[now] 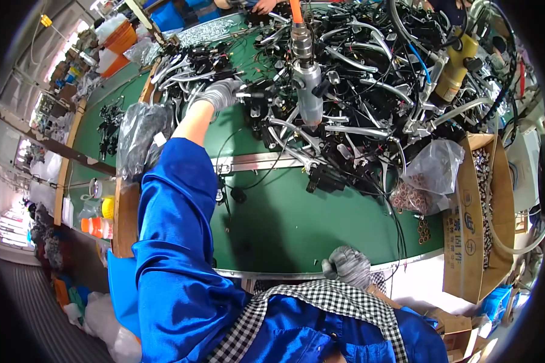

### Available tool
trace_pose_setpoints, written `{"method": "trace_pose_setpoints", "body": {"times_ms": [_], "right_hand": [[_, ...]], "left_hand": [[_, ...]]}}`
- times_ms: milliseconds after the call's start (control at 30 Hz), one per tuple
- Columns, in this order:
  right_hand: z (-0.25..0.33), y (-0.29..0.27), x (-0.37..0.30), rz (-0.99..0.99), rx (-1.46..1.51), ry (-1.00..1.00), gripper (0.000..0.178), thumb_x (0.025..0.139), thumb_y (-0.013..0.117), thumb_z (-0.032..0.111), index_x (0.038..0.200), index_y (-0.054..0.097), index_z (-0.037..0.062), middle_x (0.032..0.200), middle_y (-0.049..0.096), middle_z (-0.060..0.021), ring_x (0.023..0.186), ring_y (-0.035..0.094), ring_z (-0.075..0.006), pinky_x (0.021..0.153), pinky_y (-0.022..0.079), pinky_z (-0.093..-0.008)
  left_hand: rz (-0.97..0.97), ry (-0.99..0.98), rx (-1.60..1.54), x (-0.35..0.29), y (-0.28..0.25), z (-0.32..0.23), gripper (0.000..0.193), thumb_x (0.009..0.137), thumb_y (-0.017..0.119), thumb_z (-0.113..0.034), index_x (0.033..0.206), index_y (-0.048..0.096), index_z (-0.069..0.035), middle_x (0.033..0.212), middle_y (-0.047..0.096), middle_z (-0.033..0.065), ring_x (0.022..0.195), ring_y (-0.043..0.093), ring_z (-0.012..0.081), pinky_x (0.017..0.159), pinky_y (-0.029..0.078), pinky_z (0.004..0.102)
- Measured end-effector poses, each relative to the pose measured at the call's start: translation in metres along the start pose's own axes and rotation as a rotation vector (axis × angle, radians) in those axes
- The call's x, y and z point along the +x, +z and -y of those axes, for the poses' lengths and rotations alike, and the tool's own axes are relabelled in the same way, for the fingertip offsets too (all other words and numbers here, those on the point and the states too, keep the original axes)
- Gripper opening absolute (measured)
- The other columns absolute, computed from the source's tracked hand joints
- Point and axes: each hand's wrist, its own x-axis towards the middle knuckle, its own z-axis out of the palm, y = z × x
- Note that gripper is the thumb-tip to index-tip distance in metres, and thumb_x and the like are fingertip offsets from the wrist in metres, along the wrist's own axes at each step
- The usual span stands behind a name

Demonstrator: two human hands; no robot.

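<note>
My left arm stretches far forward over the bench. My left hand, in a grey glove, is closed around part of a brake lever whose black and silver end sticks out to its right; its fingertips are partly hidden. A heap of silver and black brake levers with thin black cables lies right of it, and a smaller group of levers is beyond it. My right hand, gloved too, is curled at the bench's near edge; whatever its fingers hold is hidden.
A grey power driver hangs over the heap, and a yellow tool hangs right of it. At right are a bag of copper-coloured rings and a cardboard box of small metal parts. A black plastic bag lies left. Another person's hand shows at the far side.
</note>
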Motion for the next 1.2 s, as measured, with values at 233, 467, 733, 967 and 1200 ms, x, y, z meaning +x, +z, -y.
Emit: {"method": "trace_pose_setpoints", "body": {"times_ms": [233, 467, 733, 967, 1200], "right_hand": [[0.007, -0.004, 0.01, -0.008, -0.018, 0.057, 0.022, 0.072, 0.072, 0.024, 0.08, 0.054, 0.0136, 0.074, 0.059, -0.0053, 0.067, 0.061, -0.0245, 0.06, 0.05, -0.0419], [0.012, -0.008, 0.005, 0.042, 0.01, 0.063, 0.019, 0.075, 0.069, 0.023, 0.08, 0.054, 0.0122, 0.074, 0.058, -0.0072, 0.07, 0.061, -0.0261, 0.064, 0.051, -0.0421], [0.01, -0.023, 0.014, 0.119, 0.19, 0.134, 0.02, 0.081, 0.068, 0.02, 0.091, 0.057, 0.0067, 0.084, 0.059, -0.01, 0.074, 0.059, -0.0275, 0.071, 0.051, -0.0403], [0.005, -0.043, 0.057, -0.426, 0.813, 0.293, 0.029, 0.085, 0.07, 0.02, 0.106, 0.057, 0.0048, 0.098, 0.061, -0.0118, 0.078, 0.06, -0.0232, 0.076, 0.05, -0.0324], [-0.025, -0.076, 0.02, -0.27, 0.378, 0.226, 0.019, 0.085, 0.068, 0.003, 0.101, 0.058, 0.0049, 0.099, 0.062, -0.0079, 0.082, 0.059, -0.0153, 0.076, 0.049, -0.0279]], "left_hand": [[0.106, -0.084, 0.182, 0.006, -0.001, -0.051, 0.044, 0.082, 0.066, -0.035, 0.121, 0.062, -0.015, 0.138, 0.048, 0.0142, 0.121, 0.053, 0.0288, 0.097, 0.048, 0.0432], [0.094, -0.116, 0.492, -0.089, -0.046, -0.036, 0.045, 0.082, 0.067, -0.043, 0.116, 0.066, -0.013, 0.123, 0.058, 0.0149, 0.109, 0.06, 0.0299, 0.095, 0.049, 0.0413], [-0.27, -0.17, -0.529, -0.263, -0.009, -0.109, 0.039, 0.093, 0.058, -0.041, 0.116, 0.062, -0.009, 0.098, 0.067, 0.0145, 0.089, 0.065, 0.0287, 0.078, 0.05, 0.0395], [0.147, -0.164, -0.501, -0.298, 0.044, -0.286, 0.05, 0.088, 0.064, -0.039, 0.123, 0.051, -0.005, 0.102, 0.063, 0.0225, 0.091, 0.064, 0.0345, 0.081, 0.051, 0.043], [-0.065, 0.088, -0.82, -0.283, 0.069, -0.304, 0.052, 0.089, 0.064, -0.044, 0.114, 0.055, 0.0, 0.088, 0.065, 0.0168, 0.083, 0.064, 0.0271, 0.077, 0.05, 0.0384]]}}
